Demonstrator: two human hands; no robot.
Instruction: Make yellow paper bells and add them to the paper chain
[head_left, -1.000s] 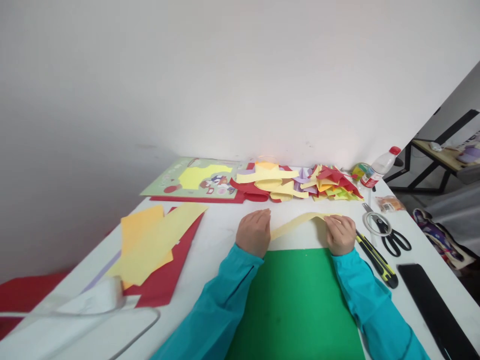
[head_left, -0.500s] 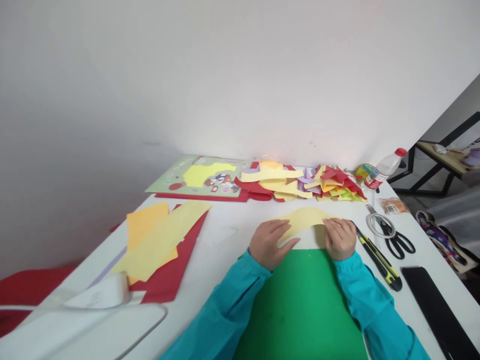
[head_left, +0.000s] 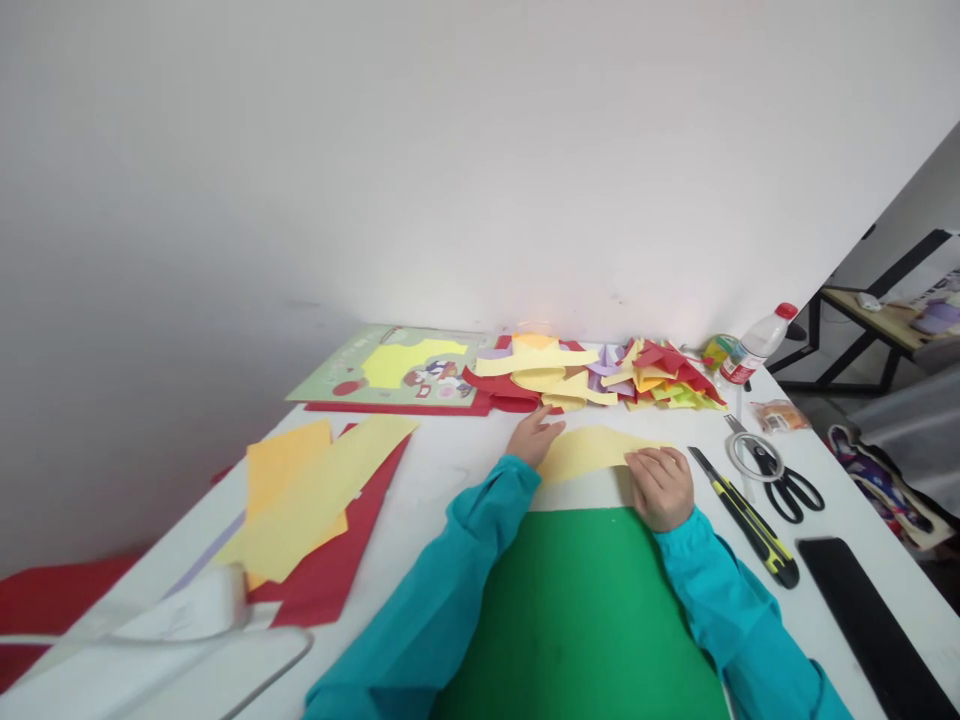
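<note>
A pale yellow paper piece [head_left: 589, 449] lies on the white table [head_left: 450, 470] just beyond a green sheet [head_left: 585, 610]. My right hand [head_left: 660, 487] presses on the right end of that yellow piece with bent fingers. Stretched forward past the piece's left end, my left hand [head_left: 534, 437] has its fingers spread and holds nothing; it is close to the heap of red, yellow and purple paper scraps [head_left: 600, 375].
Yellow and red sheets [head_left: 315, 510] lie at the left. A printed green card [head_left: 390, 365] sits at the back. To the right are a utility knife [head_left: 746, 515], scissors with a tape ring [head_left: 772, 470], a bottle [head_left: 754, 345] and a black bar [head_left: 862, 620].
My left hand let go of the yellow piece's left end and reached forward toward the scrap heap. The arched piece now lies flatter under my right hand.
</note>
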